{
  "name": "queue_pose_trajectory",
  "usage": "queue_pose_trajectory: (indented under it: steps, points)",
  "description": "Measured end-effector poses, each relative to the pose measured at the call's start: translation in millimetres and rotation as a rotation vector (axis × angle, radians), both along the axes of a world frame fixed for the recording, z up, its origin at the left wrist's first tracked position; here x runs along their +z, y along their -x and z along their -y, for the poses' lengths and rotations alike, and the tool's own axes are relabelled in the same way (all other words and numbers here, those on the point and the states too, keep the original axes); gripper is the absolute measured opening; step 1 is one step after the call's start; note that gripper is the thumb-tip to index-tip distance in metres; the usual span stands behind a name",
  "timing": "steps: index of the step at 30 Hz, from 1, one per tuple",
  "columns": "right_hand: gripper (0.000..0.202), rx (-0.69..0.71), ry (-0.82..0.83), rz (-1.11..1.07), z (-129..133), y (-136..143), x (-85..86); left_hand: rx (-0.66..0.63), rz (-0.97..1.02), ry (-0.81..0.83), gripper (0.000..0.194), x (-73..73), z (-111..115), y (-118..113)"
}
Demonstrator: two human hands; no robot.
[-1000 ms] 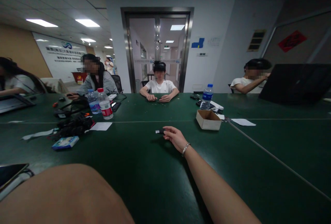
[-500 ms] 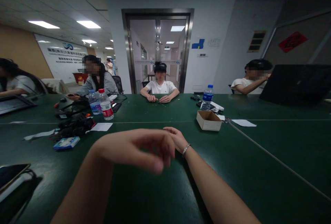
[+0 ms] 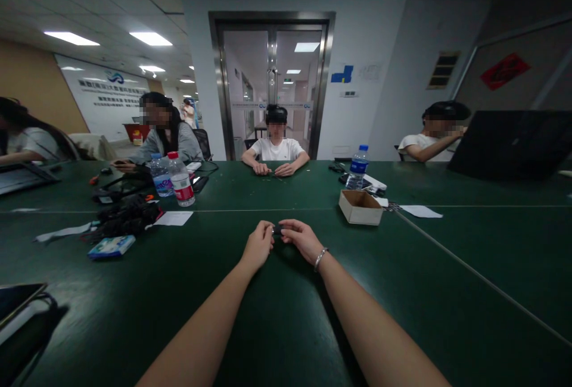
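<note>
Over the middle of the green table, my right hand [image 3: 304, 240], with a silver bracelet at the wrist, pinches a small dark object [image 3: 277, 230] between thumb and fingers. My left hand [image 3: 258, 246] is closed at the left end of the same object, its fingertips against it. A tiny light glint shows at that end. The object is short and mostly covered by fingers, so its kind cannot be made out.
An open cardboard box [image 3: 361, 208] sits right of my hands, a water bottle [image 3: 358, 168] behind it. Two bottles, dark cables [image 3: 123, 219] and a blue-white packet [image 3: 111, 246] lie left. A phone [image 3: 20, 303] is at the near left. A person [image 3: 276, 149] sits opposite.
My left hand, blurred and raised close to the camera before, has moved forward and down to meet my right hand at the small dark object. The right hand has stayed about where it was.
</note>
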State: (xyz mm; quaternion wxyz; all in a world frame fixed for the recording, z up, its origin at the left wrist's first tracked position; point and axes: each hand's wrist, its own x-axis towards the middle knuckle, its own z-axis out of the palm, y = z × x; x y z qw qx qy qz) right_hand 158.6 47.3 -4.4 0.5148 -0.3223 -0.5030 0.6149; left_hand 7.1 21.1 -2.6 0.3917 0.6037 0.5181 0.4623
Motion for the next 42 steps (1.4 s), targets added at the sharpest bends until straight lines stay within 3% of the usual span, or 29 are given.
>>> queue_pose_trajectory:
  steps: [8, 42]
  points:
    - [0.036, 0.009, -0.009, 0.031, 2.8, -1.7, 2.3, 0.003, 0.043, -0.019, 0.032, -1.0, -3.3, 2.9]
    - [0.035, 0.011, -0.045, 0.077, 3.8, -0.3, 3.1, -0.015, -0.016, 0.008, 0.029, 2.9, -0.6, 8.2]
